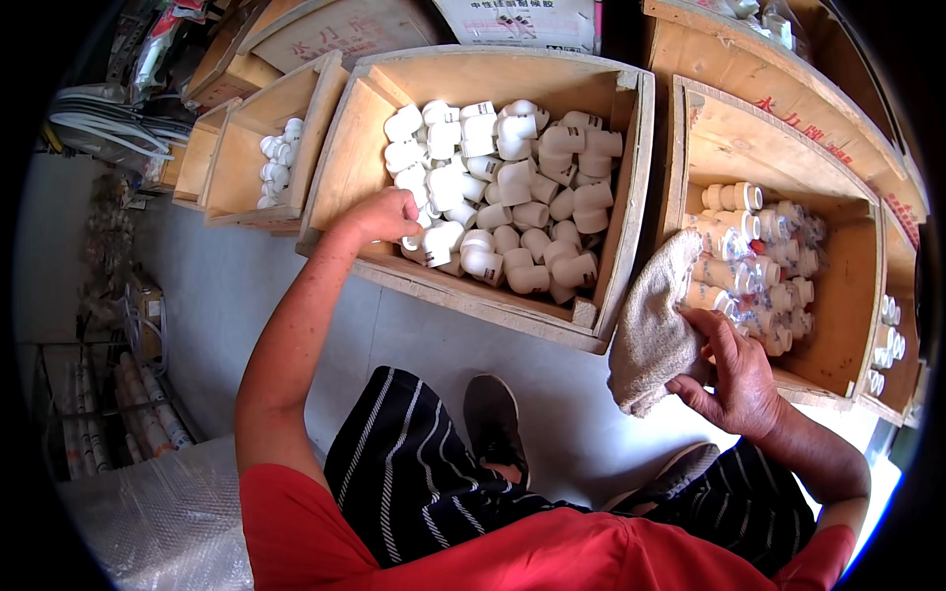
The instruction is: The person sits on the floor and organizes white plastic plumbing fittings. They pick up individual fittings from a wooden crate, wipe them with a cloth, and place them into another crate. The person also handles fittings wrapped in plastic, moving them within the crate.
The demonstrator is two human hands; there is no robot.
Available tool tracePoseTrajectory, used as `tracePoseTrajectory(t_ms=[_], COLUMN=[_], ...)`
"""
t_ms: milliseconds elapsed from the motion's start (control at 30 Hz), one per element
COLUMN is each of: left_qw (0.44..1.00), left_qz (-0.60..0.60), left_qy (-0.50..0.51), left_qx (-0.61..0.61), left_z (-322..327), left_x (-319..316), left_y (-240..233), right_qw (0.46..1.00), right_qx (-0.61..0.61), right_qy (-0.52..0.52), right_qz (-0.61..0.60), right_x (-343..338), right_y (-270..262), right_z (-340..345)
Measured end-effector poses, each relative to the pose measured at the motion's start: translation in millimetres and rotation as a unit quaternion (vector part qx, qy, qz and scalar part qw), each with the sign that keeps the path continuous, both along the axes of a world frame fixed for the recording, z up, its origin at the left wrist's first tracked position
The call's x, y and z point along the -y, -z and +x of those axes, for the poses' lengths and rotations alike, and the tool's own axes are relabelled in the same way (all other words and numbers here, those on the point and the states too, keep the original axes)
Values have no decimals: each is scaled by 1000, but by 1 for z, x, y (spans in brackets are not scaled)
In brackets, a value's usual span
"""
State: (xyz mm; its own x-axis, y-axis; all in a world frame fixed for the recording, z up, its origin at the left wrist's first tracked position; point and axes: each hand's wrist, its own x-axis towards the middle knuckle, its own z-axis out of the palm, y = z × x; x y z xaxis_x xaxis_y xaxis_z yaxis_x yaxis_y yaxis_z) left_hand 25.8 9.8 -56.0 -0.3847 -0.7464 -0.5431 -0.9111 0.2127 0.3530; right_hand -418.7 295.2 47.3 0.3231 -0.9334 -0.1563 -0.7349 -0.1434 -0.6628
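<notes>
My left hand [380,216] reaches over the left wall of a large wooden box [473,63], its fingers curled down at the nearest fittings. Whether it grips one of them cannot be made out. White plastic pipe elbows [515,183] fill much of this box in a loose heap, several with small dark printed marks. In my right hand [732,377] is a bunched beige cloth [654,332], pinched between thumb and fingers. It hangs in front of a second wooden box [842,347], which holds white pipe fittings [732,197], many in clear plastic wrapping.
Smaller wooden boxes stand at the left, one with white fittings [277,166]. A printed carton [517,26] and more crates [776,96] rise behind. My shoes [491,421] are on the grey floor [369,325]. Bubble wrap [162,510] and long pipes [148,406] lie at lower left.
</notes>
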Motion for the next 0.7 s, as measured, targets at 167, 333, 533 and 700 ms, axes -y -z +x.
tracePoseTrajectory(t_ms=[167,333,533,700], left_qw=[999,988,982,974], left_qz=[43,-96,-161,-214], left_qy=[-25,-86,-90,-69], left_qx=[-13,-86,-42,6], left_z=[-11,17,-15,-20], left_x=[10,35,26,21], left_y=[-11,-8,-13,-14], right_qw=[1000,1000,1000,1000], right_qx=[-11,-2,-5,-6], right_qy=[5,-7,1,-3], right_qz=[7,-2,-3,-6], right_x=[-1,0,-1,-1], right_y=[0,1,3,3], right_z=[-2,0,-1,0])
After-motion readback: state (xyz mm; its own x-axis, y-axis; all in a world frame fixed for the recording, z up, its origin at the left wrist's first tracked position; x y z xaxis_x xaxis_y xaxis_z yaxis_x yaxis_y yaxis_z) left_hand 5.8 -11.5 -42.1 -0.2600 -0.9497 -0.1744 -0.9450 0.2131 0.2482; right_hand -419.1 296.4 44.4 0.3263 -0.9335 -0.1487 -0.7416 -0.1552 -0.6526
